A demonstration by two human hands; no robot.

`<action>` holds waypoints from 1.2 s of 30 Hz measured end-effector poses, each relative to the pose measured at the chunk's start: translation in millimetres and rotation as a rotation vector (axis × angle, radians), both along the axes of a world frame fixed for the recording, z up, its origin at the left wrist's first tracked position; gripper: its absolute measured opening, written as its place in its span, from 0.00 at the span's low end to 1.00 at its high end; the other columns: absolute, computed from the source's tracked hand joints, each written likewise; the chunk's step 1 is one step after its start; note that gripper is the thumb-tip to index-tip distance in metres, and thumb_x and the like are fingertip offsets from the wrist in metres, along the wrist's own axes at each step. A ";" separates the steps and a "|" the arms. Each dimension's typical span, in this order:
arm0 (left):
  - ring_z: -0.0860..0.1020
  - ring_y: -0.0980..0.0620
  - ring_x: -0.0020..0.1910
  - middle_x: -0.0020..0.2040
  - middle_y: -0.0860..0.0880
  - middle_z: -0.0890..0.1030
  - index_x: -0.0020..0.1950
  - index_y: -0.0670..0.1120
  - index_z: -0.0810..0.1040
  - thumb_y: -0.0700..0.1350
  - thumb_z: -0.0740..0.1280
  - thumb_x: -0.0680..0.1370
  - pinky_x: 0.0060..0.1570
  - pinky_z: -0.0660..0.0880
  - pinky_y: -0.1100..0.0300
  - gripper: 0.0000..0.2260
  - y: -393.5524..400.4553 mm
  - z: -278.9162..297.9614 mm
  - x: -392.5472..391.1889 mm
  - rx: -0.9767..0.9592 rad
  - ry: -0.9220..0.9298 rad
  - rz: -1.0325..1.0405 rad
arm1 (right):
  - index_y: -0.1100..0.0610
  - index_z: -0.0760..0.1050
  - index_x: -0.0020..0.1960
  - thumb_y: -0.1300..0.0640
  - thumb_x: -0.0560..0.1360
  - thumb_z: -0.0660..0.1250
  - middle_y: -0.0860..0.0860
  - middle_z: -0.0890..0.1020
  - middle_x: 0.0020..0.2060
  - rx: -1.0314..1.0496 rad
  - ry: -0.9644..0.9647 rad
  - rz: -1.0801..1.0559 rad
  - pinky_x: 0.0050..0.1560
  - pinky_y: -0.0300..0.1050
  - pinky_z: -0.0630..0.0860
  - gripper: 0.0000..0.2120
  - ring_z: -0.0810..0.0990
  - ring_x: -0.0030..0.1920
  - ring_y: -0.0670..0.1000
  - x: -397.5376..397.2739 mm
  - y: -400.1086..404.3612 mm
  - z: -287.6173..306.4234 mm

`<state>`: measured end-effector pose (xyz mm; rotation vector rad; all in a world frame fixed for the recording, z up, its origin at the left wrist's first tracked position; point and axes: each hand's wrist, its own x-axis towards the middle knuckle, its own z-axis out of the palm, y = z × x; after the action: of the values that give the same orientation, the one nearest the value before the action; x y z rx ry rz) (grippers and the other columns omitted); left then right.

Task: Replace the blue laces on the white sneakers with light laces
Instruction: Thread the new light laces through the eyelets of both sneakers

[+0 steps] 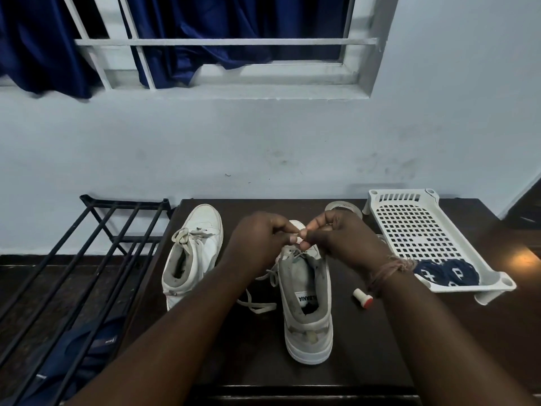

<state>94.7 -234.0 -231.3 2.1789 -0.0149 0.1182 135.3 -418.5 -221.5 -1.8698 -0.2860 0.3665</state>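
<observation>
Mid-bench, the right sneaker [307, 300] sits heel toward the near edge; left hand [257, 244] and right hand [342, 238] pinch its light lace [297, 235]. The laced left sneaker [191, 253] stands beside it. At the right edge, a white perforated tray [415, 227] holds coiled blue laces [448, 272].

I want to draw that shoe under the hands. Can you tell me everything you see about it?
The right shoe is a white sneaker with a grey lining and a thick white sole. It stands upright on the dark table, heel toward the camera, toe toward the wall. A label with dark letters sits inside. A light lace runs through its eyelets, and a loose part lies on the table beside it. Above the toe end, the left hand and right hand pinch the lace with their fingers.
</observation>
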 end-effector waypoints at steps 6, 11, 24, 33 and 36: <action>0.82 0.60 0.43 0.40 0.59 0.85 0.46 0.56 0.85 0.53 0.72 0.72 0.51 0.80 0.53 0.05 14.5 -6.7 3.9 0.118 0.035 0.238 | 0.60 0.83 0.49 0.65 0.78 0.66 0.53 0.87 0.40 -0.091 -0.017 -0.019 0.34 0.35 0.73 0.07 0.77 0.33 0.45 4.4 -6.9 -1.9; 0.82 0.64 0.50 0.47 0.61 0.86 0.53 0.59 0.86 0.54 0.72 0.71 0.60 0.77 0.51 0.12 -4.4 -6.9 2.7 0.109 0.017 -0.013 | 0.64 0.79 0.47 0.65 0.75 0.71 0.57 0.86 0.38 -0.049 0.000 -0.047 0.33 0.42 0.74 0.02 0.78 0.32 0.50 1.7 1.8 -3.3; 0.82 0.55 0.44 0.42 0.52 0.86 0.41 0.47 0.85 0.43 0.70 0.75 0.47 0.77 0.58 0.05 -33.4 -36.4 3.8 0.201 0.030 0.056 | 0.57 0.78 0.40 0.60 0.74 0.70 0.58 0.82 0.42 -0.333 0.257 -0.076 0.48 0.53 0.84 0.05 0.82 0.39 0.54 9.7 -16.5 -27.4; 0.82 0.46 0.44 0.41 0.47 0.85 0.42 0.45 0.85 0.46 0.69 0.74 0.45 0.77 0.53 0.08 -34.1 -42.2 3.3 0.375 -0.041 0.064 | 0.61 0.83 0.46 0.56 0.68 0.72 0.60 0.85 0.46 -0.381 0.293 -0.072 0.52 0.57 0.83 0.09 0.85 0.47 0.61 19.0 -17.9 -40.8; 0.82 0.48 0.43 0.41 0.49 0.86 0.42 0.47 0.86 0.47 0.68 0.73 0.45 0.77 0.54 0.07 -34.1 -42.2 2.1 0.387 -0.040 0.059 | 0.61 0.80 0.47 0.63 0.73 0.69 0.60 0.83 0.45 -0.267 0.428 -0.123 0.48 0.51 0.83 0.04 0.82 0.42 0.56 20.5 -20.1 -47.9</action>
<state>96.8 -268.2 -273.6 2.5643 0.0041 0.2066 155.8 -438.5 -269.4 -1.9982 0.1758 0.7337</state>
